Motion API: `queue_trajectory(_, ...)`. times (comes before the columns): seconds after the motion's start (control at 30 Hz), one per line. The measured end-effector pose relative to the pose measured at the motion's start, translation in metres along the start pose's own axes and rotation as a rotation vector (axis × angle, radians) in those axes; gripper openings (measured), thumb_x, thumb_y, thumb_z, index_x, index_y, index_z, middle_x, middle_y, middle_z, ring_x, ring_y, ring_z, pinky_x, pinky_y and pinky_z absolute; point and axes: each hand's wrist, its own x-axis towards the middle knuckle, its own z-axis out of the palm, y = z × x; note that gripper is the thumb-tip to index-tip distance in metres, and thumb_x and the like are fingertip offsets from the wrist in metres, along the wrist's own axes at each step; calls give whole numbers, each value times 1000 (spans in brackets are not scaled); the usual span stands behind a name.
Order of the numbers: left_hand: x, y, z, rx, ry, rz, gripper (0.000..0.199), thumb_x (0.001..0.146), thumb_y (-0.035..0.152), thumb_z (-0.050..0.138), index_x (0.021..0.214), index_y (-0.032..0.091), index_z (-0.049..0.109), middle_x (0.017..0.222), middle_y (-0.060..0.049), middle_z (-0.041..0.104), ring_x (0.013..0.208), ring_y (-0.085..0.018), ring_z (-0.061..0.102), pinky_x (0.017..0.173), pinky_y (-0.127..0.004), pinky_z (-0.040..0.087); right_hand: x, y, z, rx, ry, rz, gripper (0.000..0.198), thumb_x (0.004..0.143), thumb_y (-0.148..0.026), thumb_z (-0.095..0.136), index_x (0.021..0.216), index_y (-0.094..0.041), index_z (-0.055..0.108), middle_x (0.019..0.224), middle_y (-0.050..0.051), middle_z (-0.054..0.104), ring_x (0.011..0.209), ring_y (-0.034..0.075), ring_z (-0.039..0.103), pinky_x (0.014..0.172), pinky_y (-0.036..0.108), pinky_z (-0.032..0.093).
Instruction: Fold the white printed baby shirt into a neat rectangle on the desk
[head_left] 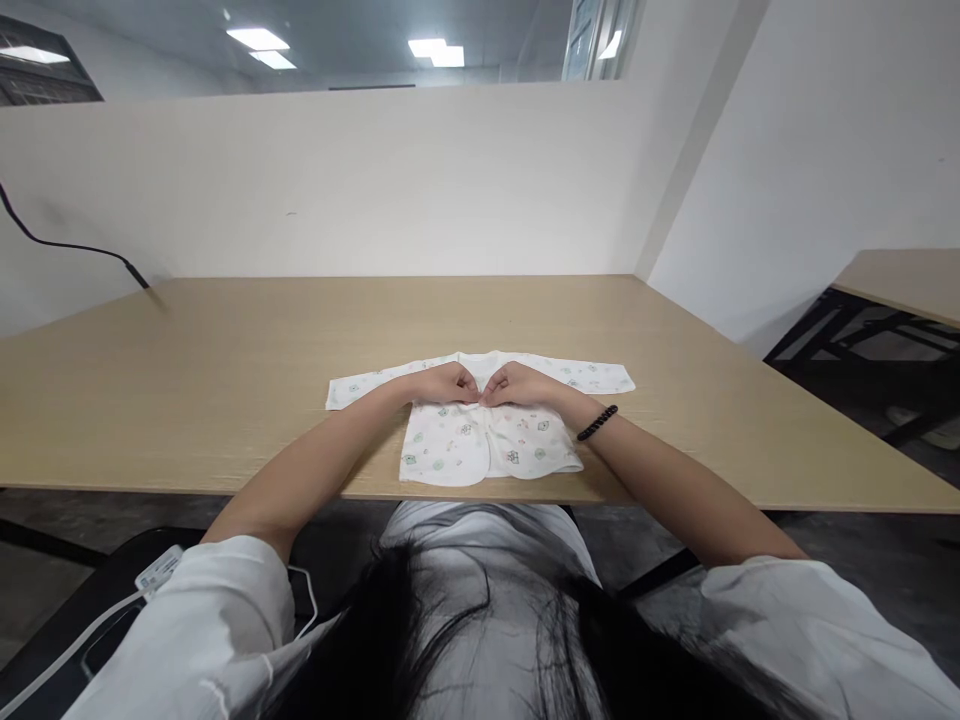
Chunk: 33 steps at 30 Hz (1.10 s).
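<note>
A small white baby shirt [450, 445] with a print of little figures lies spread on the table, its sleeves stretched out to both sides and its hem towards me. Over the middle of its front, my left hand [450, 383] pinches the fabric near the centre opening. My right hand [514, 384], with a black beaded bracelet [598, 423] on the wrist, pinches the cloth just beside it. The fingertips of both hands almost meet. Whatever small fastening may be between them is hidden by the fingers.
The wooden table [225, 350] reaches back to a white partition [390, 190]. A black cable [82, 246] hangs down to the table's back left corner. Another table [907, 280] stands at the right beyond the wall. A white cable [75, 640] runs by my left sleeve.
</note>
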Motion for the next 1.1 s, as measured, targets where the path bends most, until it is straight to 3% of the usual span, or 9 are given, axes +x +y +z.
queue_trajectory(0.13,1,-1,1,8,0,24,30,72,42,68,63,17,54,58,4,40,53,-9,32,51,-25,22,1,3,-2,0,-46,-3,18,67,-34,63,60,-17,60,47,-7,37,45,8,27,46,26,17)
queue_trajectory(0.27,2,0,2,13,8,33,30,72,42,68,64,17,53,60,4,42,55,-9,34,52,-25,24,2,1,2,-12,-29,7,25,67,-27,59,52,-20,40,45,-8,28,44,7,23,46,28,14)
queue_trajectory(0.37,2,0,2,19,10,35,29,72,40,68,64,17,53,60,4,42,55,-9,34,53,-25,25,0,-2,3,-11,-32,2,27,68,-25,57,52,-21,35,45,-8,26,45,7,21,46,28,13)
queue_trajectory(0.53,3,-3,2,29,17,38,23,71,35,67,64,17,55,60,4,44,55,-9,36,53,-25,26,3,3,-2,6,-76,-29,25,71,-32,57,53,-20,43,48,-8,30,46,7,24,47,26,18)
queue_trajectory(0.7,5,-7,2,23,55,35,24,70,36,69,64,17,55,59,4,45,54,-9,36,51,-25,25,6,9,-1,-15,-32,-8,18,68,-35,65,68,-18,60,52,-6,43,48,9,33,47,25,22)
queue_trajectory(0.8,5,-8,2,15,60,57,26,70,36,70,63,17,54,58,4,45,53,-9,36,50,-24,24,-1,3,-1,-33,-15,-9,25,68,-39,70,67,-18,56,51,-6,41,47,9,32,45,25,20)
queue_trajectory(0.97,0,0,4,-20,40,131,21,68,29,70,63,17,53,59,4,48,55,-9,40,51,-23,29,-16,-14,-1,-196,-193,-10,51,73,-55,72,57,-21,38,47,-8,31,45,7,24,44,26,17)
queue_trajectory(1.1,-5,11,9,-60,-99,178,16,69,28,71,65,16,60,58,4,49,54,-9,42,51,-23,31,-19,-20,-2,-267,-278,-8,39,76,-47,69,60,-19,47,50,-7,37,46,7,29,45,25,21)
